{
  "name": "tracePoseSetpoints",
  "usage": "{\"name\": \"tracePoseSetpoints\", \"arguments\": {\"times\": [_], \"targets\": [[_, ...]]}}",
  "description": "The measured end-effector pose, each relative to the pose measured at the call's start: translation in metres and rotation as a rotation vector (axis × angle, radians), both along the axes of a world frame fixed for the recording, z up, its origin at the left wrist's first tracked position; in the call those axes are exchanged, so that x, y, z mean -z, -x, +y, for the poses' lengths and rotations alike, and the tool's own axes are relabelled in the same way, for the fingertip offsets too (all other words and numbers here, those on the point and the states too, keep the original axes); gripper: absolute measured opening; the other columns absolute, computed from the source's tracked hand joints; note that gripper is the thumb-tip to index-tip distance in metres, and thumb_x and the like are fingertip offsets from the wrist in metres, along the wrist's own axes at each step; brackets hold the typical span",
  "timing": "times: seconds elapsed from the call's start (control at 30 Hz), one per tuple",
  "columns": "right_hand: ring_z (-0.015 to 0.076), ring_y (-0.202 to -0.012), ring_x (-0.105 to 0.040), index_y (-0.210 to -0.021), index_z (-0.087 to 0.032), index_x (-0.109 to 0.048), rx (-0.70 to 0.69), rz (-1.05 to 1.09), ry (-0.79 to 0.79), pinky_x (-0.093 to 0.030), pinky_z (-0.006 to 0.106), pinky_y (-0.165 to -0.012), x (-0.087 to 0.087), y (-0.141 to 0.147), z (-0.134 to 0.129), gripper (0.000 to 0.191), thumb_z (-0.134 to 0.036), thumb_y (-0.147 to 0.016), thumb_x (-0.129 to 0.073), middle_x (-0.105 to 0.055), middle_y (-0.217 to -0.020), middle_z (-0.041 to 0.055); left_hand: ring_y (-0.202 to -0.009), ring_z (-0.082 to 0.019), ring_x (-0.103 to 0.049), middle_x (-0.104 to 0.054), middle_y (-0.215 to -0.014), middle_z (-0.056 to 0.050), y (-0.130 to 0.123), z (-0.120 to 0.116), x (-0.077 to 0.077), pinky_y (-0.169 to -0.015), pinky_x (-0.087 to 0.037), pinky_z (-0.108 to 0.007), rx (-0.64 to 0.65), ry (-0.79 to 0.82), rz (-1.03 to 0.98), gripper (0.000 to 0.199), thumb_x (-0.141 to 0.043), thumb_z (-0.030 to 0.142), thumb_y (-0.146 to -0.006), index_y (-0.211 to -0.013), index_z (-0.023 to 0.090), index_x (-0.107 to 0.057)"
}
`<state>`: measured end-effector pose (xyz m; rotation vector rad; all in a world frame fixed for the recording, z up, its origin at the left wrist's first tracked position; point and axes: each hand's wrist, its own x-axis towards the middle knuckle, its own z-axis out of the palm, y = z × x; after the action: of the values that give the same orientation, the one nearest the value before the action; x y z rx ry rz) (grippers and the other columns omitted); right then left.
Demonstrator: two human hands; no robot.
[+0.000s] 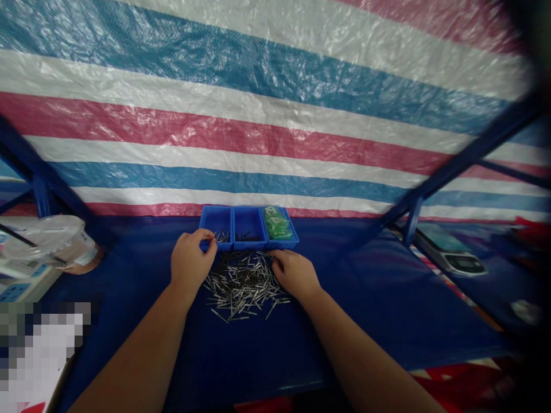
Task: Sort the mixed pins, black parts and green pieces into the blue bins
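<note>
A heap of thin silver and dark metal pins [247,284], which look like rivets, lies on the blue table in front of a row of three joined blue bins. My left hand [191,258] is at the front corner of the left bin [216,217], thumb and forefinger pinched near its rim; what they hold is too small to name. Some pins lie in that bin. At the heap's far right edge is my right hand [297,272], its fingers curled and closed, their tips partly hidden. The middle bin [247,221] contains a few dark pieces.
Green plastic packets [278,225] fill the right bin. A lidded plastic cup [71,241] and a power strip [30,284] stand at the left. A digital scale [451,249] sits right, beyond a blue frame post [413,221]. Striped sheeting [258,137] hangs behind.
</note>
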<state>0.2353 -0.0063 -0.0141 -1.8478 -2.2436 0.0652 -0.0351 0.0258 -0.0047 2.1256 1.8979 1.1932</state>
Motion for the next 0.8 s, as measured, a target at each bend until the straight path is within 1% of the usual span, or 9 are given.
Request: {"name": "tracePoseSetpoints", "arguments": {"times": [0.1,0.17,0.23,0.37,0.43,0.57,0.67,0.8], "targets": [[0.0197,-0.09,-0.066,-0.107,-0.027,-0.072,-0.002,0.004,-0.055,-0.048,0.028,-0.076,0.0,-0.004,-0.003,0.025,-0.023,-0.093,-0.051,-0.071,-0.097,0.0028,-0.08,-0.025,-0.061,-0.075,-0.088,-0.003,0.0,0.0,0.0,-0.075,-0.045,-0.036,0.004,-0.002,0.004,0.009,-0.062,0.024,-0.085,-0.091,0.022,-0.07],[0.0198,-0.093,-0.064,-0.103,-0.026,-0.072,0.0,0.019,-0.098,-0.049,0.029,-0.08,0.001,-0.006,-0.004,0.022,-0.022,-0.092,-0.053,-0.069,-0.098,0.0039,-0.08,-0.025,-0.06,-0.075,-0.088,-0.003,0.0,0.0,0.0,-0.076,-0.046,-0.036,0.009,-0.015,0.008,0.01,-0.063,0.023,-0.085,-0.091,0.022,-0.07],[0.0202,-0.097,-0.063,-0.105,-0.024,-0.072,-0.003,0.046,-0.14,-0.049,0.029,-0.086,0.003,-0.008,-0.004,0.022,-0.021,-0.092,-0.054,-0.068,-0.103,0.0051,-0.079,-0.024,-0.06,-0.074,-0.087,-0.003,0.001,-0.001,0.0,-0.078,-0.046,-0.037,0.017,-0.037,0.014,0.009,-0.063,0.022,-0.084,-0.091,0.021,-0.069],[0.0211,-0.104,-0.061,-0.115,-0.021,-0.07,-0.01,0.092,-0.196,-0.049,0.032,-0.095,0.007,-0.01,-0.004,0.028,-0.019,-0.094,-0.052,-0.067,-0.115,0.0064,-0.082,-0.024,-0.061,-0.073,-0.088,-0.003,0.001,-0.001,-0.002,-0.085,-0.045,-0.038,0.05,-0.088,0.021,0.009,-0.062,0.019,-0.084,-0.09,0.02,-0.068],[0.0215,-0.104,-0.06,-0.115,-0.021,-0.071,-0.023,0.088,-0.196,-0.049,0.033,-0.096,0.008,-0.009,-0.004,0.028,-0.019,-0.095,-0.051,-0.068,-0.118,0.0062,-0.083,-0.024,-0.062,-0.072,-0.087,-0.004,0.0,-0.001,-0.002,-0.086,-0.044,-0.038,0.076,-0.102,0.011,0.01,-0.061,0.017,-0.083,-0.09,0.02,-0.068],[0.0224,-0.107,-0.059,-0.105,-0.02,-0.074,-0.074,0.065,-0.156,-0.047,0.035,-0.099,0.005,-0.007,-0.001,0.024,-0.02,-0.096,-0.052,-0.07,-0.115,0.0062,-0.082,-0.023,-0.061,-0.07,-0.086,-0.003,-0.002,0.0,-0.001,-0.084,-0.045,-0.038,0.148,-0.108,-0.026,0.011,-0.062,0.015,-0.082,-0.089,0.021,-0.067],[0.0224,-0.107,-0.059,-0.099,-0.02,-0.074,-0.087,0.052,-0.115,-0.047,0.034,-0.099,0.0,-0.005,0.002,0.02,-0.02,-0.095,-0.054,-0.073,-0.109,0.006,-0.082,-0.023,-0.061,-0.07,-0.086,-0.003,-0.004,0.0,0.001,-0.081,-0.045,-0.037,0.21,-0.105,-0.045,0.011,-0.062,0.013,-0.081,-0.086,0.021,-0.067],[0.0223,-0.101,-0.059,-0.088,-0.021,-0.073,-0.068,0.034,-0.087,-0.046,0.034,-0.095,-0.004,-0.003,0.006,0.016,-0.02,-0.092,-0.058,-0.073,-0.098,0.0051,-0.083,-0.022,-0.061,-0.069,-0.084,-0.002,-0.006,-0.001,0.001,-0.083,-0.045,-0.037,0.26,-0.102,-0.064,0.013,-0.062,0.009,-0.08,-0.084,0.021,-0.066]]}}
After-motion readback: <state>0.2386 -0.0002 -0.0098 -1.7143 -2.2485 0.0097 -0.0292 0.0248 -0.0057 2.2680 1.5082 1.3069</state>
